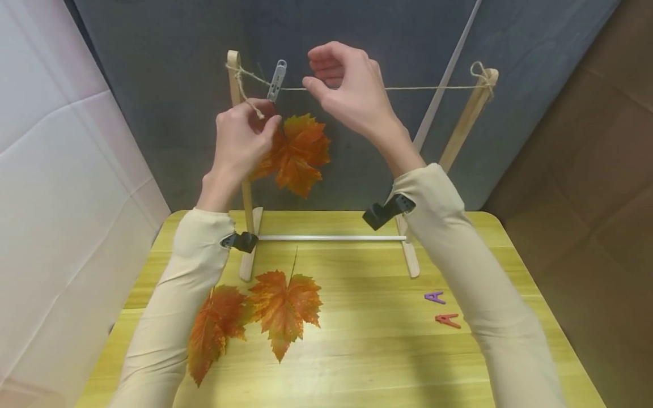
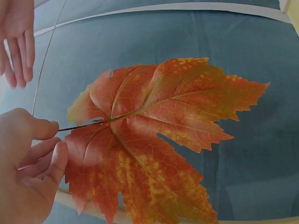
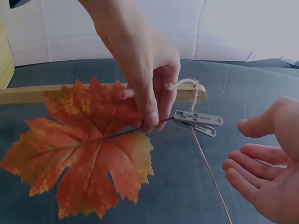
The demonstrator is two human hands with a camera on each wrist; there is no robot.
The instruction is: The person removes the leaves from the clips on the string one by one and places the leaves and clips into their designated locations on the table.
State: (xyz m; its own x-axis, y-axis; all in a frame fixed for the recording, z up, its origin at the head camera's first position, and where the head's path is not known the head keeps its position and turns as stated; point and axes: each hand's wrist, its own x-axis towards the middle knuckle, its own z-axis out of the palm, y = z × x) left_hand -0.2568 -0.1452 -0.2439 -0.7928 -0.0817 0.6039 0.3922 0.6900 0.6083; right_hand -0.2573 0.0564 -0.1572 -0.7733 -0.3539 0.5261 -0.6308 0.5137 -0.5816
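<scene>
An orange-red maple leaf [image 1: 301, 153] hangs just below the string near the left post. Its thin dark stem [image 2: 77, 127] is pinched between the thumb and fingers of my left hand [image 1: 242, 136]. A grey clothespin [image 3: 198, 122] sits on the string [image 3: 210, 170], its jaws closed at the upper end of the stem. My right hand [image 1: 352, 88] is to the right of the clothespin, apart from it, with fingers loosely bent and nothing in them. In the right wrist view a gap shows between that hand's fingertips [image 3: 245, 126] and the clothespin.
Two more maple leaves [image 1: 287, 309] lie on the yellow wood-grain table [image 1: 357, 351], at left. A purple clothespin [image 1: 435, 297] and a red clothespin [image 1: 448, 321] lie at right. Wooden posts [image 1: 466, 122] carry the string; a white bar [image 1: 331, 238] joins their feet.
</scene>
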